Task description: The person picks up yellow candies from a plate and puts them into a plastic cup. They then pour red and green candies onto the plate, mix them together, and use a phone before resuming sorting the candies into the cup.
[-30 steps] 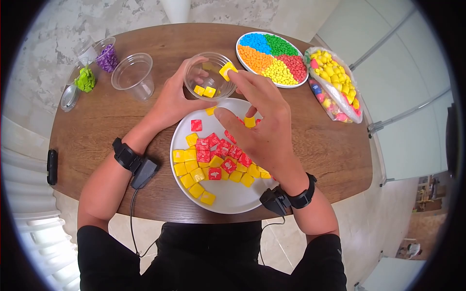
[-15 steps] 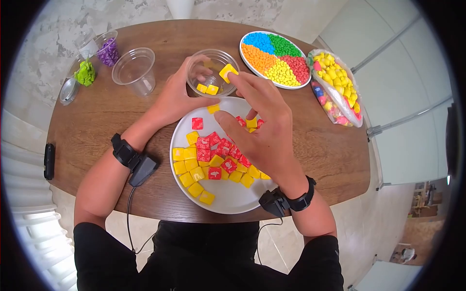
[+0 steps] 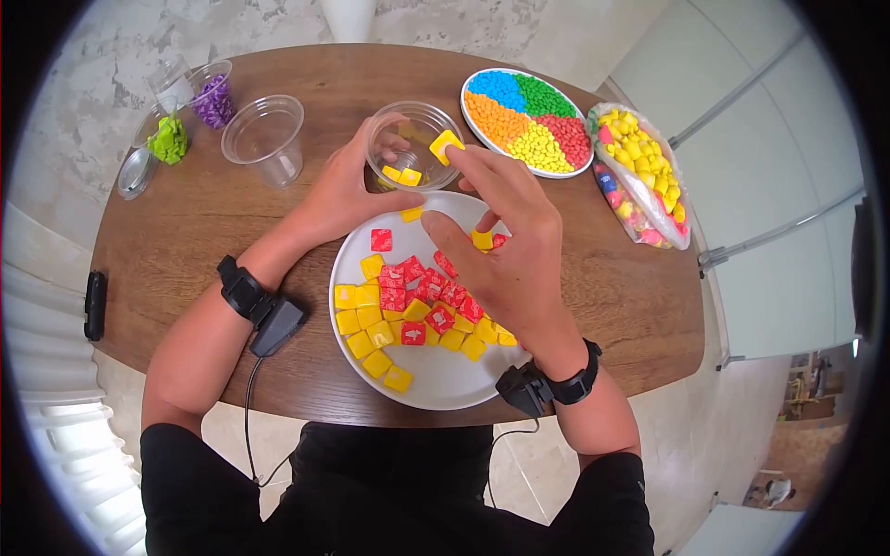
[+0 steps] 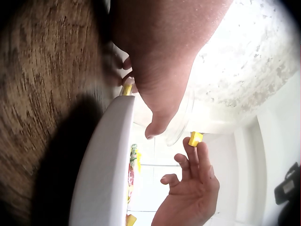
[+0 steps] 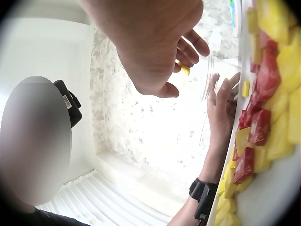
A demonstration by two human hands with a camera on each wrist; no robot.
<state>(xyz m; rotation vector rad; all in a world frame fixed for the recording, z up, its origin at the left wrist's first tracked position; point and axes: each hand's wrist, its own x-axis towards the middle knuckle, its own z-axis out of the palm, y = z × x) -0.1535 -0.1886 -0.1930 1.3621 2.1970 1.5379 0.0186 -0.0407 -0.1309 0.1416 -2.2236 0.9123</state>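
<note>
My left hand (image 3: 345, 193) grips a clear plastic cup (image 3: 428, 178) over the far rim of a white round plate (image 3: 445, 391). A few yellow square wrapped candies (image 3: 409, 176) lie inside the cup. My right hand (image 3: 519, 255) holds one yellow square candy (image 3: 446, 145) at the cup's mouth. The left wrist view shows that candy (image 4: 195, 138) caught between the index and middle fingertips, with the thumb spread away. On the plate lie many yellow candies (image 3: 366, 316) and red candies (image 3: 392, 276), mixed together and partly hidden under my right hand.
Left of the cup stands another clear cup (image 3: 287, 165). Beyond it are a cup of purple pieces (image 3: 214, 102) and a tipped cup with green pieces (image 3: 168, 141). At the back right sit a plate of color-sorted small candies (image 3: 466, 109) and an open bag of yellow candies (image 3: 640, 167).
The head view has shifted slightly. Both hands keep nearly the same pose, the candy staying between the right fingertips at the cup's mouth.
</note>
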